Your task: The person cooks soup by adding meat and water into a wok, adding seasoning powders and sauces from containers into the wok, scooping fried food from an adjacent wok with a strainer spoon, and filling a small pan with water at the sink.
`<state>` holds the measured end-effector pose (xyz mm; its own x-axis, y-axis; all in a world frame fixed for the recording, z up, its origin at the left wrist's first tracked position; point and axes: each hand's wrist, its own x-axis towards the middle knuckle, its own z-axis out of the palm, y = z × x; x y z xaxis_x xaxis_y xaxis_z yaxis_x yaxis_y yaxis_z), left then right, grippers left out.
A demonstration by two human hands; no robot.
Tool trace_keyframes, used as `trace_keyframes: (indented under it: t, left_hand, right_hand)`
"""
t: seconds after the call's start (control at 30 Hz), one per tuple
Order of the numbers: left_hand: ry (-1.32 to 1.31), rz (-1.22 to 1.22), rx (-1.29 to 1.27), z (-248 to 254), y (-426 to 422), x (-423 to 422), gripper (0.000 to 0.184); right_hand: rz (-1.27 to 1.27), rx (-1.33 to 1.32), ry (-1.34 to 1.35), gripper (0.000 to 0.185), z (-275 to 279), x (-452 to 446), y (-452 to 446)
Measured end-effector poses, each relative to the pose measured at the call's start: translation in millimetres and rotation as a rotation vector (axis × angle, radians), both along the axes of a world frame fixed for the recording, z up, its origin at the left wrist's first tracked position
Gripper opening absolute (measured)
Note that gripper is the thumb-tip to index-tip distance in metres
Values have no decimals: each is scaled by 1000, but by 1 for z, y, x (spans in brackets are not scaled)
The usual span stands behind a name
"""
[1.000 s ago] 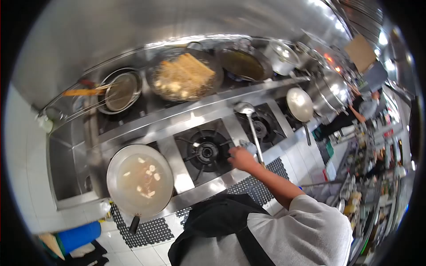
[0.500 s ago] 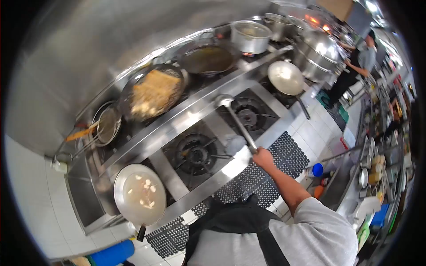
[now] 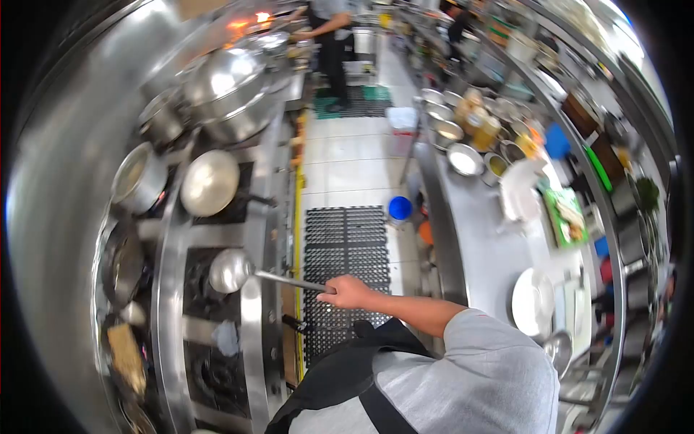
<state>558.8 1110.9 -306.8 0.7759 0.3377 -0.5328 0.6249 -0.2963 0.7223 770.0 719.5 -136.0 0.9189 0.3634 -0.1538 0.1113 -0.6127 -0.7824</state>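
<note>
A long-handled metal ladle (image 3: 231, 270) is in my right hand (image 3: 348, 291), whose fingers wrap round the end of its handle. The round bowl hangs over the edge of a stove burner on the left, while the hand is above the black floor mat (image 3: 345, 249). Just beyond the ladle, a light metal wok (image 3: 210, 183) with a dark handle sits on another burner. Below the ladle bowl, a crumpled pale cloth (image 3: 225, 338) lies beside a lower burner (image 3: 219, 376). My left hand is out of view.
Pots line the left wall, with a large steamer (image 3: 229, 94) farther up and golden food (image 3: 126, 354) in a dark pan. Right of the aisle runs a steel counter (image 3: 481, 246) with bowls and a white dish (image 3: 531, 300). Another person (image 3: 329, 36) stands near flames at the far end.
My view has swung right, bringing the aisle and right counter into the middle. The wok with pale pieces has left view. My right hand still grips the ladle.
</note>
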Motion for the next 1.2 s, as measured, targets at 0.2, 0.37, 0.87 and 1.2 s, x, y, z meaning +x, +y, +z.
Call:
trace_keyframes:
  t: [0.2, 0.37, 0.87, 1.2]
  left_hand:
    - [33, -286, -20, -5, -34, 111, 25]
    - [50, -491, -88, -15, -54, 194, 25]
    - [-58, -959, -479, 153, -326, 563, 25]
    - [-160, -1270, -488, 226, -570, 696, 30]
  right_hand:
    - [-302, 36, -33, 38, -26, -23, -89]
    - [-552, -39, 146, 41, -19, -27, -152]
    - [-137, -648, 734, 25, -248, -211, -181]
    - [-931, 109, 1234, 19, -260, -187, -108]
